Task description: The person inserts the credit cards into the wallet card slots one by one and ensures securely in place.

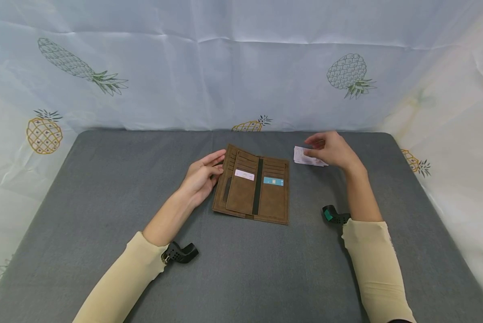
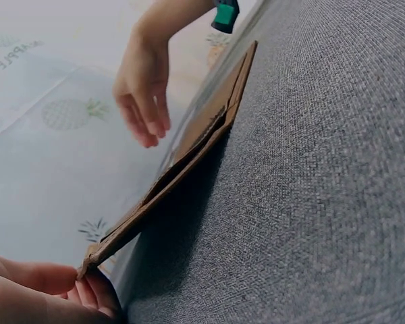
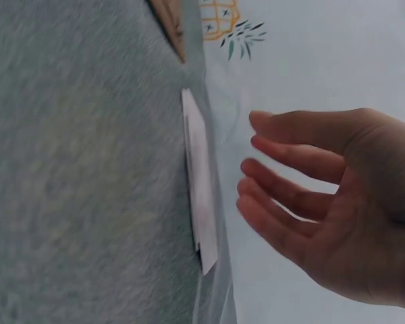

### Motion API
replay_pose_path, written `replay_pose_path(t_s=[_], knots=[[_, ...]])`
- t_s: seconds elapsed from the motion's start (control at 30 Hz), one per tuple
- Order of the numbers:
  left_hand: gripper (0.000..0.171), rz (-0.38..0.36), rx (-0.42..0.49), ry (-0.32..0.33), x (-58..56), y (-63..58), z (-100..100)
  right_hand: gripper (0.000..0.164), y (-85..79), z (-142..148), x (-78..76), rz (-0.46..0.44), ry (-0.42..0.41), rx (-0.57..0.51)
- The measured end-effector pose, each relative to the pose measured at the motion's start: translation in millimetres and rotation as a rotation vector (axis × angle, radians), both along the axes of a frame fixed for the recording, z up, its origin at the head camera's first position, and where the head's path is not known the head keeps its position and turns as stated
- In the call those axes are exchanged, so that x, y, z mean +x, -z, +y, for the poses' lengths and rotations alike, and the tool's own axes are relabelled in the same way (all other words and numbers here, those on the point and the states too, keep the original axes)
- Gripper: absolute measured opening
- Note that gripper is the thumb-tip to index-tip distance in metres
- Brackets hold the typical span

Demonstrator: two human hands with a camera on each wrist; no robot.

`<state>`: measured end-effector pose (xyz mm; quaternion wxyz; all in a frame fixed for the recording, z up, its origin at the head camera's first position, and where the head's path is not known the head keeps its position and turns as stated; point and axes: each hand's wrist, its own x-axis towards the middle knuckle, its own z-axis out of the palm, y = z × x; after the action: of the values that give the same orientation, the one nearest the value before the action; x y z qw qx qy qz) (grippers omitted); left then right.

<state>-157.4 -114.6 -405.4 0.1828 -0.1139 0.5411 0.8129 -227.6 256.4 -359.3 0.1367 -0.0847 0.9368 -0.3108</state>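
Note:
A brown wallet (image 1: 239, 195) lies spread on the grey table, with a pinkish card (image 1: 244, 175) in a left slot and a blue card (image 1: 273, 181) in a right one. My left hand (image 1: 202, 179) pinches the wallet's left edge between thumb and fingers; in the left wrist view that edge is raised off the cloth. To the right of the wallet sits a small stack of pinkish paper slips (image 1: 302, 156). Over this stack hovers my right hand (image 1: 333, 150), its fingers loosely bent. The right wrist view shows a gap between these fingertips and the stack (image 3: 200, 182).
The grey-covered table (image 1: 249, 278) ends at the back against a hanging white cloth (image 1: 225, 80) printed with pineapples. Black wrist devices (image 1: 181, 252) project from both sleeves, low over the table.

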Motion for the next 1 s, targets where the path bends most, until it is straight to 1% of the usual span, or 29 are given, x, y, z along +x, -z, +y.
replay_pose_path(t_s=[0.2,0.27,0.33,0.5,0.8,1.0], knots=[[0.065,0.003,-0.012,0.005,0.3,0.3,0,0.061,8.9,5,-5.2,-0.018,-0.029,0.142],[0.065,0.003,-0.013,0.002,0.7,-0.2,0,0.065,11.6,6,-6.4,-0.031,-0.036,0.167],[0.065,0.003,-0.013,0.003,0.5,-0.1,0,0.066,13.1,7,-6.9,-0.036,-0.034,0.186],[0.065,0.008,-0.006,0.000,-0.3,1.2,0,0.061,13.6,9,-6.0,-0.009,-0.018,0.205],[0.065,0.013,-0.007,-0.002,-0.3,1.7,0,0.062,15.6,12,-5.6,0.001,0.036,0.209],[0.066,0.015,-0.007,-0.002,0.0,1.2,1,0.057,16.3,13,-5.1,0.017,0.038,0.199]])
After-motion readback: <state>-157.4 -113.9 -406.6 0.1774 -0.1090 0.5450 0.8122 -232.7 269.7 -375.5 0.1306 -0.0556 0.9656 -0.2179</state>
